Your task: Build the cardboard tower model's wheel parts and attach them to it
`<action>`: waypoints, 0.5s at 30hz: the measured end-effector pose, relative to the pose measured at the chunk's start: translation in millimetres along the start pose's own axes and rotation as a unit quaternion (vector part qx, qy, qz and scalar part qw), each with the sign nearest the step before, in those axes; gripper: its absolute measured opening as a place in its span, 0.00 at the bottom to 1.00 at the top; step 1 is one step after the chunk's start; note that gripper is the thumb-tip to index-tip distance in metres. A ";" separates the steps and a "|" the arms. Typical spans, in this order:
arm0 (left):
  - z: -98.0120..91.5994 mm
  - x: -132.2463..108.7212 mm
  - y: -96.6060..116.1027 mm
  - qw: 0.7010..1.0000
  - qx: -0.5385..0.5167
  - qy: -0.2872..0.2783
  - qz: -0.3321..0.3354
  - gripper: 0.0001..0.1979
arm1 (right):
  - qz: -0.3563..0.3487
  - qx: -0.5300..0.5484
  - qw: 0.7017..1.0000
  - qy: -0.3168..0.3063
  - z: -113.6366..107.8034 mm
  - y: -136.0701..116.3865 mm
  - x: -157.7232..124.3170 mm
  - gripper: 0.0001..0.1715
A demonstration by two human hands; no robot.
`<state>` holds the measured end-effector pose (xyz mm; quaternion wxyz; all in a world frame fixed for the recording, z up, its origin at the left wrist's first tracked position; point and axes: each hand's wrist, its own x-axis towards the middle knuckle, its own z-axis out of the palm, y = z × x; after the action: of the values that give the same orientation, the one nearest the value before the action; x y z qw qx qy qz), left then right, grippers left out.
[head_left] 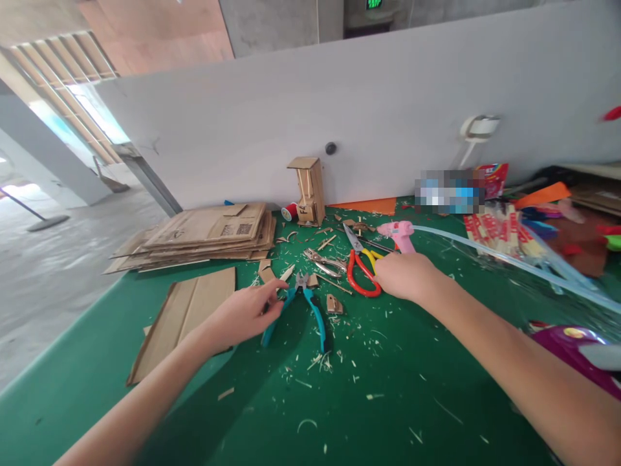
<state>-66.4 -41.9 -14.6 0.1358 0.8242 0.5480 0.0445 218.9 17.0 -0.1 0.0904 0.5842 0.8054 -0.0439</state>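
Observation:
My left hand (pixel 250 307) reaches over the left handle of blue-handled cutting pliers (pixel 317 318), thumb and fingers apart. The pliers lie spread on the green table. My right hand (pixel 405 275) is curled over the yellow handle of the scissors (pixel 363 275), which have one red and one yellow handle. Just behind that hand is a pink glue gun (pixel 398 233), the lower end of its grip hidden. What the right fingers hold is hidden. Metal pliers (pixel 326 262) and a small cardboard piece (pixel 334 303) lie between my hands.
A cardboard stack (pixel 208 230) and a loose cardboard sheet (pixel 194 304) lie left. A cardboard structure (pixel 309 194) stands by the grey partition (pixel 272 129), near a red spool (pixel 290 211). Clear tubing (pixel 485 249) runs right past packets (pixel 504 230). A purple object (pixel 567 349) sits right. Shavings litter the table.

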 end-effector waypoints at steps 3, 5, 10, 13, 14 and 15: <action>-3.7 5.7 -3.0 0.997 0.046 0.027 -0.046 0.15 | 0.005 -0.037 0.998 -0.043 -6.8 -3.1 -3.5 0.15; -1.3 11.2 -6.5 0.992 0.086 0.052 -0.081 0.13 | 0.006 -0.048 0.997 -0.058 -9.5 -4.3 -4.2 0.17; 5.6 23.2 -9.7 0.979 0.143 0.056 -0.131 0.12 | 0.017 -0.061 0.996 -0.059 -6.9 -2.7 -1.2 0.19; -1.3 32.4 -8.4 0.971 0.166 0.073 -0.154 0.13 | 0.014 -0.070 0.996 -0.053 -5.1 -3.6 0.7 0.21; -4.6 37.0 -8.5 0.970 0.166 0.081 -0.157 0.13 | 0.010 -0.073 0.996 -0.049 -6.1 -4.3 0.4 0.21; -7.7 42.6 -8.9 0.970 0.163 0.089 -0.158 0.13 | 0.007 -0.075 0.996 -0.044 -8.4 -4.8 -0.7 0.20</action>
<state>-59.2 1.7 -12.8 -0.0439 0.7310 0.6809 0.0057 213.7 16.3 8.0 0.1695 0.5792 0.7973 -0.0080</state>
